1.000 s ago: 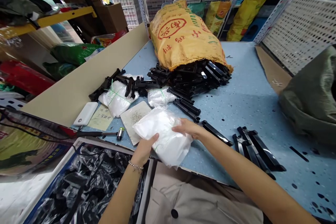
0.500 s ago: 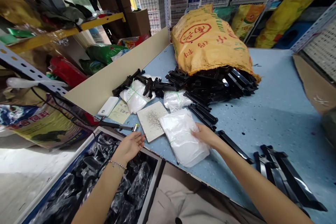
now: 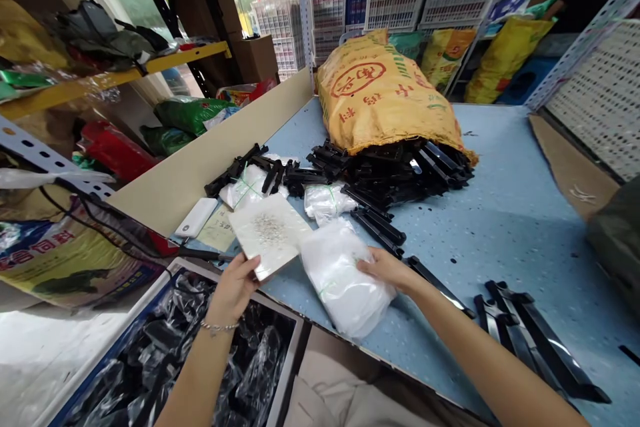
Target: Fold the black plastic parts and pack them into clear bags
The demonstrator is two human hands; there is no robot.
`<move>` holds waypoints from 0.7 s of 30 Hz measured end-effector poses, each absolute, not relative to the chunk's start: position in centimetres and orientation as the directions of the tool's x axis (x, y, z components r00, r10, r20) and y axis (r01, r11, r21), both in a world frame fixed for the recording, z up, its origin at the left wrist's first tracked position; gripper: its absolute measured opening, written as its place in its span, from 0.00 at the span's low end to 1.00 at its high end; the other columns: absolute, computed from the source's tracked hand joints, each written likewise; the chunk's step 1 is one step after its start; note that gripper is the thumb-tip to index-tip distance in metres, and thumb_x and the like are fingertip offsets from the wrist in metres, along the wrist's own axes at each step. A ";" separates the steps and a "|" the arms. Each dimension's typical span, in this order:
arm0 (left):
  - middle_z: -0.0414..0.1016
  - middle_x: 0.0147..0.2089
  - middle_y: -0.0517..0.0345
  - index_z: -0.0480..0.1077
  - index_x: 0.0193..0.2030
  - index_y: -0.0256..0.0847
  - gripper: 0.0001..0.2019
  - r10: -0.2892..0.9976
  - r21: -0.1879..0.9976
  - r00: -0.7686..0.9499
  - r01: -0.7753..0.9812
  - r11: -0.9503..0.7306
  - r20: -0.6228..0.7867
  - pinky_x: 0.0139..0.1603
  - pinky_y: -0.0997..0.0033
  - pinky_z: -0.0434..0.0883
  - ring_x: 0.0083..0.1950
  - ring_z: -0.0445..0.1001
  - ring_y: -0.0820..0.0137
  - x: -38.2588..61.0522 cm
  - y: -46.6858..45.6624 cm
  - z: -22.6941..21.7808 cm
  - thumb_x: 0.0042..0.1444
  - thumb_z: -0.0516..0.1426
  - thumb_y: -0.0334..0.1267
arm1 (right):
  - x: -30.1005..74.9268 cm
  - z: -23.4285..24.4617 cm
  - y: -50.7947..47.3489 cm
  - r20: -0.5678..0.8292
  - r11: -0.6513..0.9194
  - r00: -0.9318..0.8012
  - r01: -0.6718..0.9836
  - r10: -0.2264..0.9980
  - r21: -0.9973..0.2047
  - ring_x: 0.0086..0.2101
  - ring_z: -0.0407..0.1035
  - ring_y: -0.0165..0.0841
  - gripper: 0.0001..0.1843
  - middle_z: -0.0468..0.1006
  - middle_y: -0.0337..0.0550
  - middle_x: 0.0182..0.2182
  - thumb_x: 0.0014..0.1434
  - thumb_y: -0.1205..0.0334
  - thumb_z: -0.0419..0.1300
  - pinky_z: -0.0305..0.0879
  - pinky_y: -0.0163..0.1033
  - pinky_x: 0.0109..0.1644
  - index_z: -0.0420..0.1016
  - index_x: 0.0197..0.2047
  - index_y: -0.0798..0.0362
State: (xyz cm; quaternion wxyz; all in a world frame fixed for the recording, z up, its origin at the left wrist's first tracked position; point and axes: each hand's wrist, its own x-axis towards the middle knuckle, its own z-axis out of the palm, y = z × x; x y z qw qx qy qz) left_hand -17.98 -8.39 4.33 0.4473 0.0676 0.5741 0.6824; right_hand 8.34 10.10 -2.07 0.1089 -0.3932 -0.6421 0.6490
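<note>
My left hand [image 3: 240, 283] grips the near corner of a square off-white board [image 3: 273, 250], thumb on top. Small specks are scattered over its middle. My right hand [image 3: 385, 268] is closed on the right edge of a stack of clear plastic bags [image 3: 340, 280] tied with green string. The stack lies beside the board, near the table's front edge. Two more tied bag bundles, one on the left [image 3: 250, 185] and a smaller bundle [image 3: 327, 201], lie behind them. A dark-handled tool [image 3: 207, 253] lies left of the board, its end hidden by my left hand.
An orange woven sack [image 3: 395, 100] spills black plastic parts [image 3: 420, 173] onto the blue table [image 3: 500, 227]. More black parts [image 3: 543, 333] lie at the right. A crate [image 3: 295, 347] of wrapped black pieces stands below my left arm. A white power bank [image 3: 197, 217] lies at the left.
My left hand has moved from open beside the board to gripping its corner. The board's near side is now raised and the board has shifted. My right hand still holds the bags.
</note>
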 end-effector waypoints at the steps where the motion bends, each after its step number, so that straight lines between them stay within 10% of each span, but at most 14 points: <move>1: 0.80 0.41 0.52 0.73 0.43 0.37 0.21 0.682 0.862 -0.619 -0.506 0.033 -0.390 0.36 0.67 0.76 0.37 0.77 0.64 -18.5 -9.0 5.0 0.39 0.68 0.33 | 7.8 -2.0 10.1 -0.369 -0.149 -0.679 0.361 0.634 -0.920 0.31 0.70 0.36 0.17 0.77 0.39 0.29 0.44 0.55 0.66 0.65 0.38 0.35 0.74 0.36 0.54; 10: 0.80 0.44 0.53 0.73 0.44 0.39 0.22 0.682 0.868 -0.667 -0.488 -0.094 -0.300 0.45 0.64 0.77 0.47 0.77 0.59 -17.8 -9.2 6.2 0.40 0.68 0.34 | 1.1 -2.5 10.8 -0.354 -0.074 -0.761 0.377 0.544 -0.923 0.30 0.70 0.34 0.13 0.76 0.38 0.27 0.46 0.60 0.63 0.65 0.37 0.35 0.73 0.36 0.55; 17: 0.80 0.41 0.50 0.72 0.42 0.35 0.22 0.670 0.863 -0.625 -0.504 0.047 -0.401 0.43 0.65 0.75 0.43 0.78 0.61 -15.9 -6.6 -0.3 0.37 0.69 0.36 | 3.7 -2.1 12.3 -0.221 0.140 -0.655 0.453 0.723 -0.881 0.38 0.68 0.35 0.30 0.74 0.45 0.43 0.45 0.64 0.66 0.63 0.41 0.47 0.69 0.53 0.53; 21: 0.80 0.42 0.50 0.72 0.42 0.36 0.22 0.685 0.866 -0.620 -0.499 0.032 -0.383 0.43 0.67 0.75 0.45 0.77 0.61 -16.4 -6.1 -1.0 0.38 0.69 0.37 | 5.6 -1.8 11.6 -0.166 0.198 -0.606 0.487 0.778 -0.851 0.40 0.68 0.37 0.23 0.72 0.47 0.44 0.50 0.64 0.64 0.61 0.43 0.50 0.71 0.51 0.53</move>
